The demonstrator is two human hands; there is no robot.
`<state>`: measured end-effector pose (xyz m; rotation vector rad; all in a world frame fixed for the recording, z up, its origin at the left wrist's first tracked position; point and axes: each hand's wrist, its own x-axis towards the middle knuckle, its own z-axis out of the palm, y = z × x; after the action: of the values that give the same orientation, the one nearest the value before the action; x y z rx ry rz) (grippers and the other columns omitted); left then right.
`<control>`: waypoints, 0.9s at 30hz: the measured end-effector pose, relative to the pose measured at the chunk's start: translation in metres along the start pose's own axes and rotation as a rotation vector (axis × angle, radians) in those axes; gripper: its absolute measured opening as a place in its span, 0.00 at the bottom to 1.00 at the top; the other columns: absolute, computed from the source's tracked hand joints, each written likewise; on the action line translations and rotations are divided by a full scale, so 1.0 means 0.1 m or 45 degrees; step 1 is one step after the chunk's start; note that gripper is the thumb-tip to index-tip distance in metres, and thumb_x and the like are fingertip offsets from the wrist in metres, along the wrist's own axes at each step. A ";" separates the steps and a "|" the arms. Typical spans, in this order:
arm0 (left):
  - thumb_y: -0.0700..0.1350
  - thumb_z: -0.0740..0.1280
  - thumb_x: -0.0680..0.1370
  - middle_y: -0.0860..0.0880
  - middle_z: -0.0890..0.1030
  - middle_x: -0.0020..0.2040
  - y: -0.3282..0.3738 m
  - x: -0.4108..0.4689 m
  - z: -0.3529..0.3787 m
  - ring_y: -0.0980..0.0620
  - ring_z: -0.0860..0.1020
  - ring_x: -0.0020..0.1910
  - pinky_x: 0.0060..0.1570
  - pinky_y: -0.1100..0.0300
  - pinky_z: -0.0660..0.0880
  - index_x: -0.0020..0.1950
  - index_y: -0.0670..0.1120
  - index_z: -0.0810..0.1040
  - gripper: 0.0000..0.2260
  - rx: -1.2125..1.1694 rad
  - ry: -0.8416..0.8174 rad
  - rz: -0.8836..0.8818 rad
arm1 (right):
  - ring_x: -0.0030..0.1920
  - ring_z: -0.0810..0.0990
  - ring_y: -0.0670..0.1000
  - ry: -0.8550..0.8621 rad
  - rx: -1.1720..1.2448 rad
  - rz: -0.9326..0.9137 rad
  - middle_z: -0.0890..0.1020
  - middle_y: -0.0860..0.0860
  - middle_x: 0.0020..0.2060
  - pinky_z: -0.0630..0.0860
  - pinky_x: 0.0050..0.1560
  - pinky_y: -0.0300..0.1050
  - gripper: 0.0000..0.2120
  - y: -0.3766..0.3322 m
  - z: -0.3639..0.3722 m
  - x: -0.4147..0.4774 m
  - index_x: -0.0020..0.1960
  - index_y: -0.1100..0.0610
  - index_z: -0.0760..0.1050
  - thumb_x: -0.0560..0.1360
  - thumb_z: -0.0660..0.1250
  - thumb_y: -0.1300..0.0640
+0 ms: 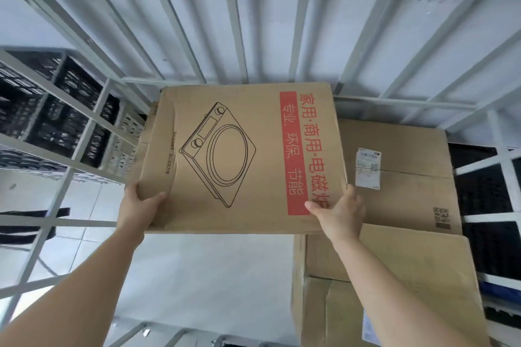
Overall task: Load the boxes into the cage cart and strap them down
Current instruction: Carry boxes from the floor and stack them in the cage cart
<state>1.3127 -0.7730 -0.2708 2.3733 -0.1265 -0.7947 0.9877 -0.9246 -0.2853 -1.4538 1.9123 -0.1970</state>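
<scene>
The person holds a big flat brown box (pixel 242 158) with both hands inside the cage cart (pixel 234 36). The box is up in the air over the cart's pale floor (pixel 211 276), on the left side of the cart. Its wide printed face looks up. Its long way runs from the person toward the back bars. A red band of words goes along the right edge, from far to near, and the words lie sideways. A line drawing of a cooker fills the middle.

The left hand (pixel 141 205) grips the near left corner, with the thumb on top and the fingers curled under. The right hand (pixel 338 214) grips the near right corner, with its thumb on the red band.

To the right, more brown boxes sit in the cart. One has a white label (pixel 368 167) on top. Another box (pixel 408 276) lies nearer the person. I cannot tell if the held box touches them.

Black crates (pixel 56 110) stand outside the bars on the left.
</scene>
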 end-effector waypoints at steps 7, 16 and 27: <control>0.46 0.72 0.73 0.45 0.74 0.65 -0.17 0.90 -0.46 0.41 0.74 0.61 0.60 0.43 0.73 0.73 0.47 0.65 0.31 0.086 -0.034 0.022 | 0.67 0.66 0.61 -0.004 0.004 -0.003 0.70 0.60 0.65 0.67 0.66 0.57 0.46 -0.42 0.80 -0.19 0.71 0.62 0.61 0.63 0.80 0.48; 0.39 0.74 0.72 0.43 0.73 0.67 -0.40 1.68 -0.54 0.41 0.73 0.63 0.61 0.46 0.72 0.75 0.45 0.61 0.36 0.204 -0.120 0.094 | 0.65 0.70 0.60 -0.071 -0.043 0.004 0.69 0.58 0.65 0.71 0.64 0.59 0.43 -0.56 1.53 -0.08 0.73 0.59 0.60 0.65 0.79 0.51; 0.35 0.77 0.68 0.44 0.73 0.64 -0.52 2.09 -0.39 0.43 0.73 0.61 0.61 0.44 0.72 0.70 0.44 0.63 0.36 0.284 -0.190 0.169 | 0.60 0.71 0.60 0.014 -0.164 -0.050 0.72 0.59 0.58 0.72 0.60 0.54 0.38 -0.53 1.85 -0.07 0.68 0.60 0.65 0.65 0.79 0.53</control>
<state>1.5002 -0.7679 -0.3842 2.4788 -0.4509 -0.9343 1.1441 -0.8833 -0.3899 -1.5790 1.9365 -0.1017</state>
